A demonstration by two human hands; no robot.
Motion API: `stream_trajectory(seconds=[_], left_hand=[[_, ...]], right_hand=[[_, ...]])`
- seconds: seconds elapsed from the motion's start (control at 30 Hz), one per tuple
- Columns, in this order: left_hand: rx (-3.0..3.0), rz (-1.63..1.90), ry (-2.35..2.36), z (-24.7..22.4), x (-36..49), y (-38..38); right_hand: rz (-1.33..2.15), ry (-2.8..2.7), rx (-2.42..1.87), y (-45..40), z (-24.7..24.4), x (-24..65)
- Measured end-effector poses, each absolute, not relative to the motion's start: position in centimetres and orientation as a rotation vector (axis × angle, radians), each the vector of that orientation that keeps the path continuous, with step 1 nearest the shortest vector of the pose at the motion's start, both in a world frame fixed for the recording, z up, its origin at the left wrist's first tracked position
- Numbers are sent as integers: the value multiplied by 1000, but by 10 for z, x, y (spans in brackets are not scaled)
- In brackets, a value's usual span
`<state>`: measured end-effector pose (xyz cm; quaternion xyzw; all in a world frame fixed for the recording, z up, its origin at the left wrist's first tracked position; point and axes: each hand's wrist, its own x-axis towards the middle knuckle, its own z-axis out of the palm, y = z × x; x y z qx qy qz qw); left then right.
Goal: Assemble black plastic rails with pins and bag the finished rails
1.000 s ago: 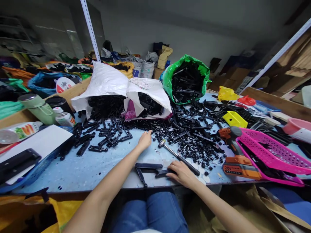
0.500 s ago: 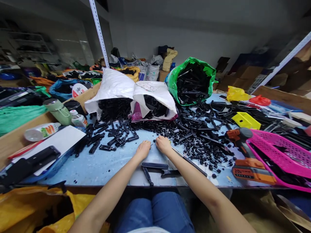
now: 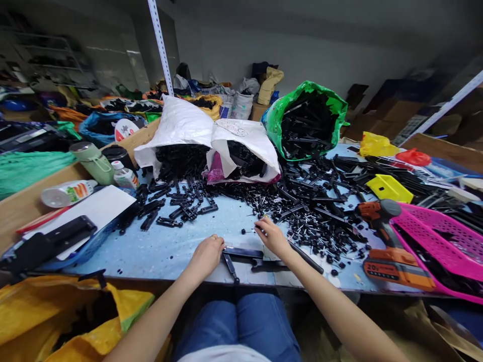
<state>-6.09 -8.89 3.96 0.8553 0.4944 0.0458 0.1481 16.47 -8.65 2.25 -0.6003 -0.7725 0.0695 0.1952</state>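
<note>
My left hand (image 3: 208,255) is closed, its fingertips at the upper left joint of a black hinged arm (image 3: 243,253) lying near the table's front edge. The arm's shorter leg (image 3: 230,267) points toward me. My right hand (image 3: 273,238) is raised slightly over the table, thumb and fingers pinched at the shaft end of a black-headed screw (image 3: 243,232). Below my right wrist lies a second black piece with a forked end (image 3: 260,266). A black rod (image 3: 307,259) runs partly hidden under my right forearm.
Loose black-headed screws (image 3: 317,236) spread to the right, beside an orange cordless drill (image 3: 396,269) and a pink basket (image 3: 433,221). Black jointed parts (image 3: 181,206) lie at left. White sacks (image 3: 188,123) and a green bag (image 3: 277,120) of black parts stand behind.
My left hand has moved toward me and left, down to the hinged arm's joint. My right hand has shifted right and a little nearer, with its fingers more visible. The view has tilted slightly.
</note>
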Motion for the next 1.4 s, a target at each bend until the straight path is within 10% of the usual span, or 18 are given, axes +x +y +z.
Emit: stream_trajectory(seconds=[0.77, 1.0, 1.4], left_hand=[[3001, 467, 638, -5, -33, -100], [2911, 168, 797, 18, -15, -81], [2766, 320, 1001, 35, -26, -93]], right_hand=[[144, -2395, -1264, -154, -9, 196], [-186, -2408, -1591, -149, -14, 212], [206, -2409, -1378, -152, 43, 194]])
